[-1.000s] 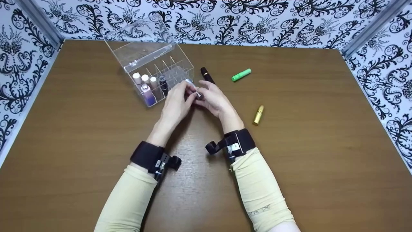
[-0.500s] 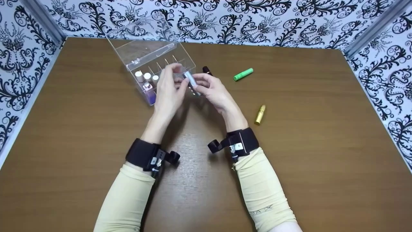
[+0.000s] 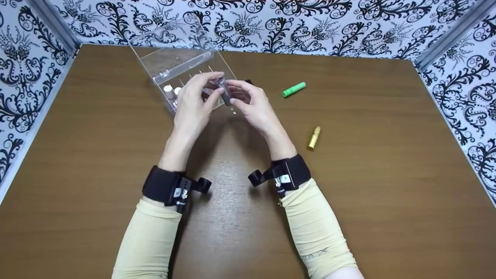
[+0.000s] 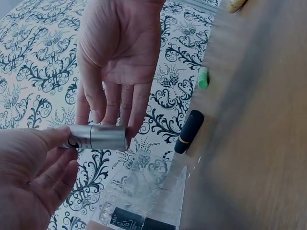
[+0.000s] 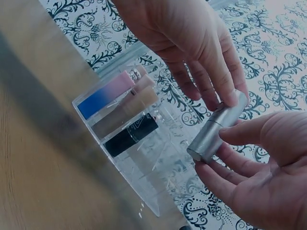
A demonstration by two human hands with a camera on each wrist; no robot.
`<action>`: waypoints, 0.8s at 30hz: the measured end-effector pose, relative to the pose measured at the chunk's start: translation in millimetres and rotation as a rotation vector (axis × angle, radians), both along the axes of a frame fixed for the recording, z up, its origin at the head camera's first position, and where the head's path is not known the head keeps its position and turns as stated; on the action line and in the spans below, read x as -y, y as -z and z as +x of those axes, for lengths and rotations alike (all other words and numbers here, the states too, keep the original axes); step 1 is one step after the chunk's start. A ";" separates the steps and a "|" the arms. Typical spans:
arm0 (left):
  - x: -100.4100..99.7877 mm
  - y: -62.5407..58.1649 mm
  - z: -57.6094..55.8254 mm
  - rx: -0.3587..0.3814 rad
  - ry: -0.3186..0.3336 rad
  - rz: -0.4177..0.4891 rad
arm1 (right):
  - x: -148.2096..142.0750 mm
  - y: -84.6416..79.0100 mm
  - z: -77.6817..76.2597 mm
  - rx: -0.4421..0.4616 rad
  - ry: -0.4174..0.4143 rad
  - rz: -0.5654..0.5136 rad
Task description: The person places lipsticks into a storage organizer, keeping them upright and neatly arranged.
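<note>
A silver lipstick tube (image 3: pixel 224 92) is held between both hands, raised in front of the clear case. My left hand (image 3: pixel 192 100) pinches its upper end between thumb and fingers. At the lower end, my right hand (image 3: pixel 256 106) has its thumb and fingertips on the tube. The right wrist view shows the tube (image 5: pixel 217 125) tilted, with a seam round its middle. Beside the hands, the clear divided case (image 3: pixel 186 69) stands with its lid up. It holds a pink-and-blue tube (image 5: pixel 106 95), a black tube (image 5: pixel 130 135) and others, partly hidden by my left hand in the head view.
A black lipstick (image 4: pixel 189 132) with a gold band lies on the table just right of the case. Further right are a green tube (image 3: pixel 293 89) and a gold tube (image 3: pixel 314 138). Patterned walls (image 3: pixel 302 27) border the table (image 3: pixel 387 162) at the back and sides.
The silver tube has risen from low by the case's front corner and turned more upright. Both hands have lifted with it, the left shifting left and now covering more of the case.
</note>
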State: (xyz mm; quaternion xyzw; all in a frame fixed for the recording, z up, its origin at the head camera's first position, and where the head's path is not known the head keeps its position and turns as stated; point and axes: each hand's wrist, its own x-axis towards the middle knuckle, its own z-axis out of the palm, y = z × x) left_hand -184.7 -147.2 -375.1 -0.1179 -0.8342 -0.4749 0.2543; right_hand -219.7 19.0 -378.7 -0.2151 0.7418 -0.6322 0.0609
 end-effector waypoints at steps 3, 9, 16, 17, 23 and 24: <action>1.7 -1.2 0.3 -0.045 -0.017 -0.020 | 2.4 -1.0 0.7 -0.039 -0.036 0.016; 4.5 -1.4 0.3 -0.089 -0.059 -0.023 | 6.7 -3.6 5.0 -0.123 -0.077 0.066; 8.7 -2.1 -1.0 -0.098 -0.142 -0.001 | 11.9 -6.1 10.3 -0.171 -0.142 -0.019; 9.4 -2.4 -1.1 -0.097 -0.152 0.008 | 12.1 -6.3 10.6 -0.176 -0.150 -0.023; 14.1 -4.2 -0.8 -0.082 -0.188 0.079 | 11.9 -4.9 9.4 -0.189 -0.147 0.017; 14.6 -4.5 -0.5 -0.076 -0.192 0.090 | 12.2 -4.6 9.2 -0.178 -0.141 0.024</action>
